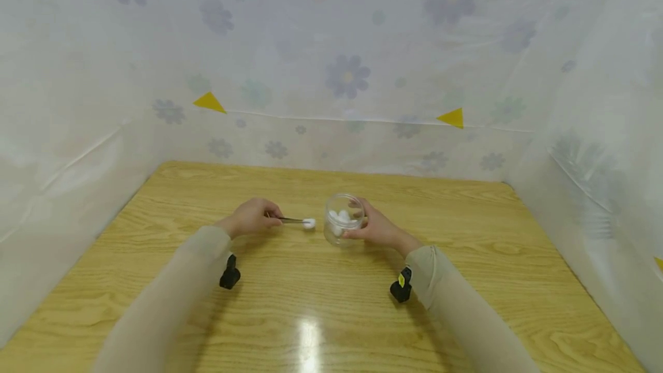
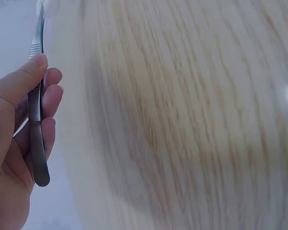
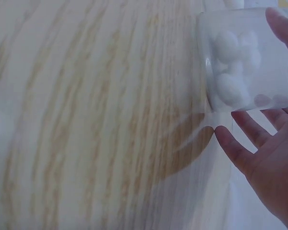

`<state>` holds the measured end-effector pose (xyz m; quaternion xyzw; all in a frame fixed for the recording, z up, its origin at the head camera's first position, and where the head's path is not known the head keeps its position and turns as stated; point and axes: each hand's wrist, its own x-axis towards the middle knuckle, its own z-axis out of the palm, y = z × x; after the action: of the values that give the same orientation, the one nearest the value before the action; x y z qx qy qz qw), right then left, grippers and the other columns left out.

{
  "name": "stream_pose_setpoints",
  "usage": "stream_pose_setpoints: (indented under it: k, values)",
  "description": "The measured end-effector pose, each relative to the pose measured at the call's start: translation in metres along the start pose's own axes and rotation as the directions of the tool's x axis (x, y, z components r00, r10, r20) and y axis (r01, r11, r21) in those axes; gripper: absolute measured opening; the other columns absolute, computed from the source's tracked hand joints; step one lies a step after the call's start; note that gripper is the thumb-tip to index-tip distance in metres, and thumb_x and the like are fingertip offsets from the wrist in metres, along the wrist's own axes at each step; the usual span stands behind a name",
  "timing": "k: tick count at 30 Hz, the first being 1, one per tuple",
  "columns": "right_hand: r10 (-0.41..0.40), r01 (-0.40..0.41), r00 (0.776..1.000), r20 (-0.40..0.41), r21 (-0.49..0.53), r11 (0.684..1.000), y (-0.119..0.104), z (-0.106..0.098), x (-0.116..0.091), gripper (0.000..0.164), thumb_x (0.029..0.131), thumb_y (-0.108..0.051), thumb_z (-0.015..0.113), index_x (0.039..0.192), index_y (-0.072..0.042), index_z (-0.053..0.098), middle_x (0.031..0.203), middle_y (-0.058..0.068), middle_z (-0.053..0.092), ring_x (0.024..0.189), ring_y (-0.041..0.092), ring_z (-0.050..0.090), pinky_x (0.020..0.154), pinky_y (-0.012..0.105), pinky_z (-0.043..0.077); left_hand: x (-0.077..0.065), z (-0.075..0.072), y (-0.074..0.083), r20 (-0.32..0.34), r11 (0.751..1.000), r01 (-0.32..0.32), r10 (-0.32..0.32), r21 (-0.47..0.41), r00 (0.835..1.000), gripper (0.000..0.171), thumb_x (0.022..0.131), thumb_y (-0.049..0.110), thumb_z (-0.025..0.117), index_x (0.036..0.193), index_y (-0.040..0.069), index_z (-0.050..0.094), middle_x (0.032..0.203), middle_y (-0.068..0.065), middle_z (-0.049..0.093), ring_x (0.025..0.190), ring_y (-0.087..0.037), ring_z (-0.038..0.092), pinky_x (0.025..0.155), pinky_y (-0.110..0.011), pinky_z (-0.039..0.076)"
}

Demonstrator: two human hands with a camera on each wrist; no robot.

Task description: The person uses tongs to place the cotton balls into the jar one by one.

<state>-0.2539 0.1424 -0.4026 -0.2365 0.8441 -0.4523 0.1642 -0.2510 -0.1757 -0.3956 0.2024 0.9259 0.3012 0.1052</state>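
Observation:
My left hand (image 1: 252, 216) holds a pair of metal tweezers (image 2: 36, 112) between thumb and fingers. At their tips, pointing right, is a white cotton ball (image 1: 309, 223), just left of a clear round jar (image 1: 330, 237). Only part of that ball shows at the top edge of the left wrist view. The jar stands upright, with several white cotton balls (image 3: 232, 90) lying in its lower part. My right hand (image 1: 382, 229) grips the jar from the right, thumb on the near side and fingers on the far side. No lid shows on its mouth.
Both hands work over a wood-grain table (image 1: 311, 286). A pale flowered sheet (image 1: 290, 62) hangs behind it and along both sides, with yellow triangles (image 1: 452, 118) on the back. Small black cameras (image 1: 401, 286) are strapped at the wrists.

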Motion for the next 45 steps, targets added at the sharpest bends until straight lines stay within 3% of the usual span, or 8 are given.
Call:
stream_pose_setpoints:
  k: [5, 26, 45]
  values:
    - [-0.007, 0.007, 1.0, 0.006, 0.001, 1.0, -0.023, -0.002, -0.012, 0.081, 0.085, -0.009, 0.068, 0.146, 0.003, 0.017, 0.149, 0.026, 0.025, 0.131, 0.045, 0.034, 0.095, 0.051, 0.044, -0.003, -0.005, 0.003, -0.007, 0.999, 0.013, -0.013, -0.04, 1.0, 0.016, 0.09, 0.017, 0.063, 0.099, 0.006, 0.069, 0.09, -0.011, 0.068, 0.078, -0.021, 0.063, 0.065, -0.03, 0.048]
    - [-0.004, 0.004, 1.0, 0.012, 0.014, 1.0, -0.021, -0.002, -0.012, 0.082, 0.085, -0.011, 0.069, 0.146, 0.001, 0.017, 0.149, 0.024, 0.026, 0.131, 0.043, 0.035, 0.095, 0.05, 0.044, -0.007, -0.021, 0.004, -0.043, 0.996, -0.03, 0.026, -0.085, 0.999, 0.021, 0.092, 0.017, 0.06, 0.103, 0.001, 0.068, 0.093, -0.018, 0.067, 0.083, -0.031, 0.062, 0.068, -0.032, 0.049]
    - [-0.011, 0.01, 1.0, 0.016, 0.031, 0.999, -0.018, -0.002, -0.009, 0.083, 0.084, -0.01, 0.069, 0.147, -0.002, 0.017, 0.149, 0.025, 0.025, 0.132, 0.044, 0.034, 0.096, 0.052, 0.043, -0.006, -0.035, 0.018, -0.066, 0.996, -0.036, 0.031, -0.077, 0.997, 0.021, 0.092, 0.018, 0.061, 0.104, 0.002, 0.067, 0.094, -0.018, 0.067, 0.084, -0.034, 0.061, 0.068, -0.033, 0.049]
